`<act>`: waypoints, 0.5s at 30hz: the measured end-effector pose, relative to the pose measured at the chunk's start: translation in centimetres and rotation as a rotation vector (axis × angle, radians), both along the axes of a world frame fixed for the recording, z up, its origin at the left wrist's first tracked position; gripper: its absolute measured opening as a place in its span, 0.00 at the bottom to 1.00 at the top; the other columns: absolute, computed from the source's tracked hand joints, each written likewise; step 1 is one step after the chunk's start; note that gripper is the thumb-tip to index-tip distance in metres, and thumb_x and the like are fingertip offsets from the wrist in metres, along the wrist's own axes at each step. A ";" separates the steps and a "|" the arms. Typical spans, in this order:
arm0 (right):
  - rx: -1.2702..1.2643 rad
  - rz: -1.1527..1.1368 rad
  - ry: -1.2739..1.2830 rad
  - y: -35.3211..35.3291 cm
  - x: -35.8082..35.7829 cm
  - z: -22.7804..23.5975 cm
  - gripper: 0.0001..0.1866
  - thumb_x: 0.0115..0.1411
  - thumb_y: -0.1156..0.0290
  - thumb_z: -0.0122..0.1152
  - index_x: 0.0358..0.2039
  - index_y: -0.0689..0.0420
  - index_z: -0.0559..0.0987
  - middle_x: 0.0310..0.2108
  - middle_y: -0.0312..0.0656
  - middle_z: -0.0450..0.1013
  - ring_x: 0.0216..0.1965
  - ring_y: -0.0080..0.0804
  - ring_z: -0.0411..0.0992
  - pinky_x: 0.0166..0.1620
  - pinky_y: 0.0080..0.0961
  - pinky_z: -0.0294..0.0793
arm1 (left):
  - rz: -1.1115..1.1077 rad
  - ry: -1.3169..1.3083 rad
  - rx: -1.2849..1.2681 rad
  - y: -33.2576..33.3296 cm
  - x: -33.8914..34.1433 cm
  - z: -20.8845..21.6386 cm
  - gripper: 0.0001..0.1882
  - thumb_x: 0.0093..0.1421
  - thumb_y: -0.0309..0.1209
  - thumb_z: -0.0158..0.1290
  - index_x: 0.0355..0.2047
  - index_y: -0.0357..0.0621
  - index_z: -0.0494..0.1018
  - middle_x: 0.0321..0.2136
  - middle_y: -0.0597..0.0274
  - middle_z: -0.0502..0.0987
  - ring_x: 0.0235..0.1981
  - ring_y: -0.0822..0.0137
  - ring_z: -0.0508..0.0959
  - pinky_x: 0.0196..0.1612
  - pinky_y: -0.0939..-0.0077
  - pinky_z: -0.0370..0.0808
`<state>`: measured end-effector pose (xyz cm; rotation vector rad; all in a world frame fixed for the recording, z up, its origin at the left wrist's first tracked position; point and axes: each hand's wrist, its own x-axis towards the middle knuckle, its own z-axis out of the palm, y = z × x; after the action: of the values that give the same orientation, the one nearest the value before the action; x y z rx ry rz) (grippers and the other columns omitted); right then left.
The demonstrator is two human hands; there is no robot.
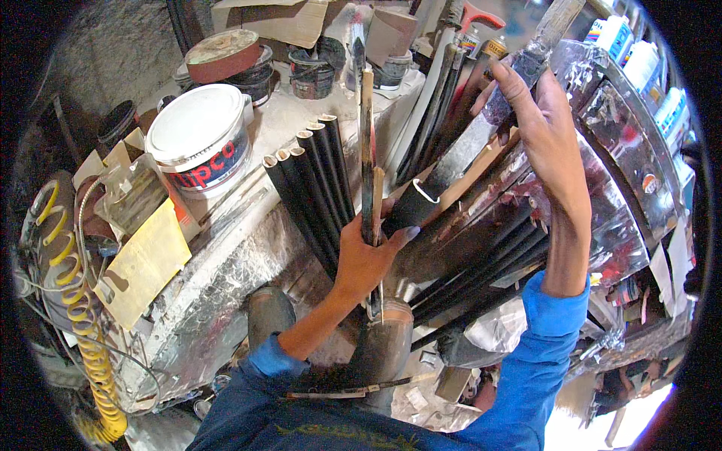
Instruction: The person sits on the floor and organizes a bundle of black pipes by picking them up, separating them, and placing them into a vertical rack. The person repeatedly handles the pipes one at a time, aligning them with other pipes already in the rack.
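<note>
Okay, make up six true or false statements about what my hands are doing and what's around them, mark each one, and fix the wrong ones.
1. The right hand grips a bar. True.
2. The left hand is empty. False: the left hand holds a black tube.
3. The right hand is higher in the picture than the left hand. True.
4. The hose is blue. False: the hose is yellow and coiled.
5. The bucket has a white lid on. True.
6. The sleeves are red. False: the sleeves are blue.

Rough grey wall (105, 56) upper left; paint-stained bench (199, 282) below; bright light (602, 422) lower right.
</note>
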<state>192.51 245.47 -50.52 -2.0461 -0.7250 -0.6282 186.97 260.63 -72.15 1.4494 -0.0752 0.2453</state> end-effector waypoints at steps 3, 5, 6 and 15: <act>-0.010 -0.044 0.044 0.0 0.2 0.1 0.15 0.68 0.60 0.54 0.36 0.62 0.74 0.25 0.36 0.74 0.30 0.23 0.69 0.38 0.25 0.69 | 0.068 -0.114 0.060 -0.1 0.1 0.3 0.21 0.52 0.28 0.66 0.46 0.37 0.75 0.35 0.61 0.81 0.37 0.72 0.79 0.44 0.75 0.76; -0.077 -0.054 -0.043 -0.1 0.1 -0.1 0.15 0.68 0.60 0.54 0.38 0.61 0.74 0.29 0.39 0.74 0.33 0.25 0.70 0.38 0.27 0.70 | 0.011 -0.117 0.006 0.0 0.3 0.5 0.23 0.52 0.26 0.64 0.48 0.35 0.73 0.39 0.57 0.80 0.41 0.68 0.79 0.48 0.73 0.74; -0.080 0.019 -0.095 -0.1 0.2 -0.6 0.15 0.68 0.60 0.54 0.39 0.61 0.73 0.30 0.39 0.73 0.34 0.26 0.70 0.38 0.28 0.70 | -0.001 -0.176 -0.023 0.3 0.5 0.6 0.23 0.53 0.26 0.64 0.49 0.34 0.72 0.41 0.55 0.79 0.43 0.66 0.78 0.50 0.72 0.72; 0.321 0.440 0.491 1.2 -3.2 -18.2 0.43 0.63 0.63 0.59 0.70 0.61 0.44 0.58 0.43 0.64 0.55 0.32 0.63 0.61 0.31 0.59 | -0.019 -0.297 -0.003 2.7 0.3 1.1 0.20 0.57 0.30 0.62 0.48 0.39 0.73 0.43 0.58 0.79 0.42 0.69 0.78 0.50 0.71 0.73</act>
<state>189.33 246.71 -68.77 -1.5795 -0.6931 0.0180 187.24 263.31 -71.04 1.4003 -0.3292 0.4440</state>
